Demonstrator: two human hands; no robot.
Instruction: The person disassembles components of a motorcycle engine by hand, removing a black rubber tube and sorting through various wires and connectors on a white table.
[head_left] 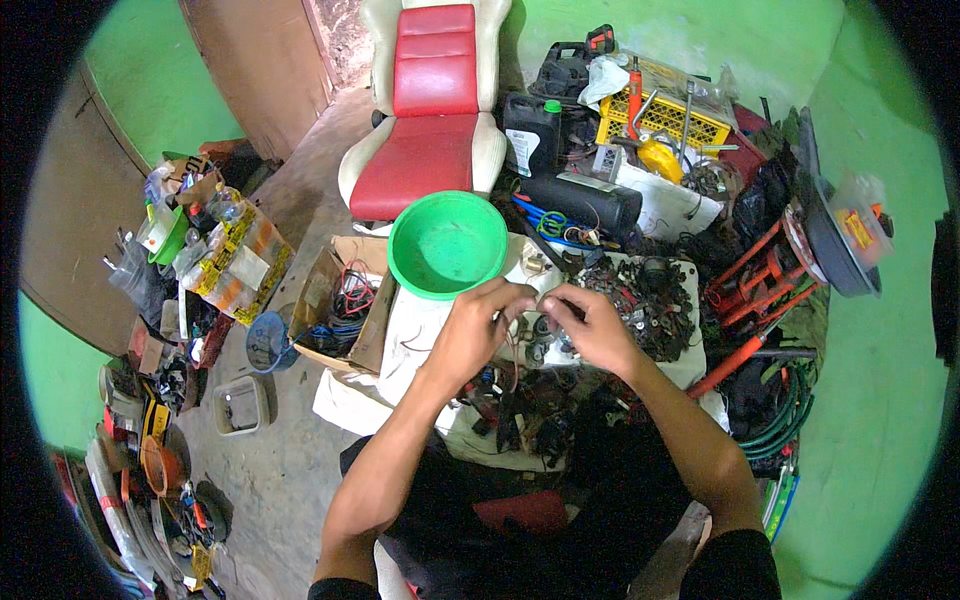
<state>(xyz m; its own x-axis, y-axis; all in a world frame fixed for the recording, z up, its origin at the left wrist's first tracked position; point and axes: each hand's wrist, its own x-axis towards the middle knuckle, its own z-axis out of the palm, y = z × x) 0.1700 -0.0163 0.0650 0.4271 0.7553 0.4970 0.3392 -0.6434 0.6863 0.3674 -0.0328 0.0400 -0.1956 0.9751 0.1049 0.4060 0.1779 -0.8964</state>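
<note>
Both hands meet in front of me, raised over the pile of small parts. My left hand [484, 318] is closed, thumb and finger pinched together. Close beside it, my right hand [590, 322] pinches too, its fingertips almost touching the left ones. Whatever lies between the fingertips is too small to make out. Below and to the right, small dark parts [655, 305] are heaped on a white board [692, 365]. More dark pieces [515, 415] lie nearer my lap. A green basin [447, 246] stands just beyond my left hand.
A cardboard box [318, 300] of cables stands left of the basin. Behind is a red and white car seat [432, 150]. At the back right are a black jerrycan [532, 135] and a yellow crate [690, 125]. A red metal stand [765, 270] is at the right.
</note>
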